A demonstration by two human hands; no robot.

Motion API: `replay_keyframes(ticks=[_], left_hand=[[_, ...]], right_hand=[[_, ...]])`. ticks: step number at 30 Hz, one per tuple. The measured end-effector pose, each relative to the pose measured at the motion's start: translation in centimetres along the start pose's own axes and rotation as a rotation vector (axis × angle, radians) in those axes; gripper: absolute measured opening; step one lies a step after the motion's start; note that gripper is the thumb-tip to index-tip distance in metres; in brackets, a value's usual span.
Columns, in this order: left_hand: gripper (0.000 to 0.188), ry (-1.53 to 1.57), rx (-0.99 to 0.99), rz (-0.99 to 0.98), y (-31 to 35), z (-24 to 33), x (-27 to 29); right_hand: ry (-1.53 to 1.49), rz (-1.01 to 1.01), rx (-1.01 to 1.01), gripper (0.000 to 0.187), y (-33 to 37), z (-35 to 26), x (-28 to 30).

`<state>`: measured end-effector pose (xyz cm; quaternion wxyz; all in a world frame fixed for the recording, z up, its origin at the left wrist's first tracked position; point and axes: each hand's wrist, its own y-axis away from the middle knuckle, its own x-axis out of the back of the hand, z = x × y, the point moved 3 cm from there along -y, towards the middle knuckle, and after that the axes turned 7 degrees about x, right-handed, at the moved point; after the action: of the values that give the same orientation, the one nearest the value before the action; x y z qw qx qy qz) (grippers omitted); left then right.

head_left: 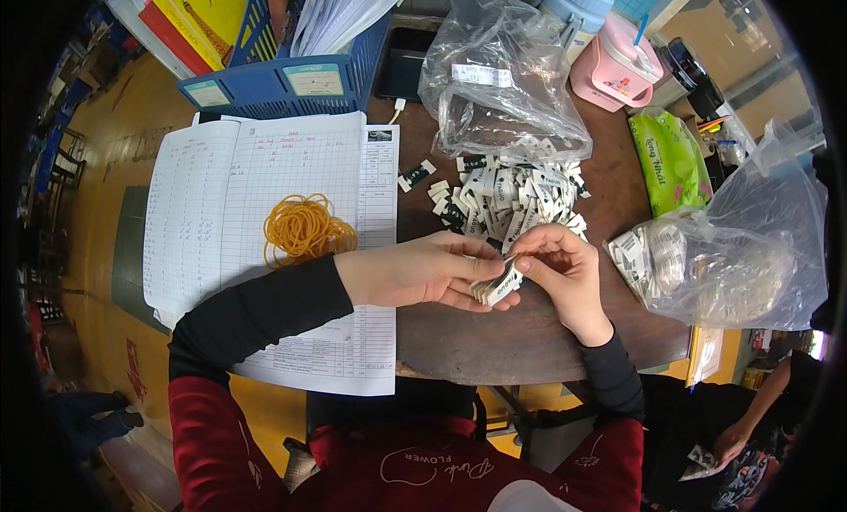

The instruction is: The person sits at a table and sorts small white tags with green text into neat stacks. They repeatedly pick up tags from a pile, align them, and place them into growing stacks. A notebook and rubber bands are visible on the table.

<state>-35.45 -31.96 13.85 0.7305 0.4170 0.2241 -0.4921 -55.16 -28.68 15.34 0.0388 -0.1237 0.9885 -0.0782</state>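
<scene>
The left hand reaches across the surface from the lower left, its fingers closed around a small stack of labels. The stack's white faces with dark print lean against one another, fanned slightly below the thumb. The right hand comes in from the other side, fingers curled, with thumb and forefinger nearly together at the upper end of the stack; whether they pinch a single label, I cannot tell.

Just beyond both hands lies a loose pile of labels, white and black, heaped in all directions, with one dark label apart at its left. A crumpled clear bag lies behind the pile and overlaps its far edge. To the right, another clear bag lies on its side, filled with bundles of similar labels, near a green packet.

On the left, an open notebook with handwritten columns rests over a printed sheet, and a tangle of orange rubber bands sits on its page, near the left forearm. Behind the notebook stands a blue basket holding papers.
</scene>
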Motion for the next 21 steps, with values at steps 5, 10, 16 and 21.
replay_keyframes(ticks=[5, 10, 16, 21], left_hand=[[0.038, -0.042, 0.079, -0.05, 0.3, -0.3, 0.1], [0.04, -0.057, 0.07, 0.005, -0.2, -0.6, 0.3], [0.043, -0.022, 0.052, 0.076, -0.1, -0.6, 0.2], [0.046, -0.05, 0.047, 0.073, 0.0, -0.6, -0.1]], right_hand=[[0.211, -0.112, 0.106, 0.025, 0.0, 0.1, 0.0], [0.434, -0.179, 0.208, 0.059, -0.6, -0.2, -0.5], [0.465, -0.299, 0.203, 0.09, -0.3, -0.6, -1.8], [0.606, -0.357, 0.174, 0.098, -0.1, -0.1, -2.1]])
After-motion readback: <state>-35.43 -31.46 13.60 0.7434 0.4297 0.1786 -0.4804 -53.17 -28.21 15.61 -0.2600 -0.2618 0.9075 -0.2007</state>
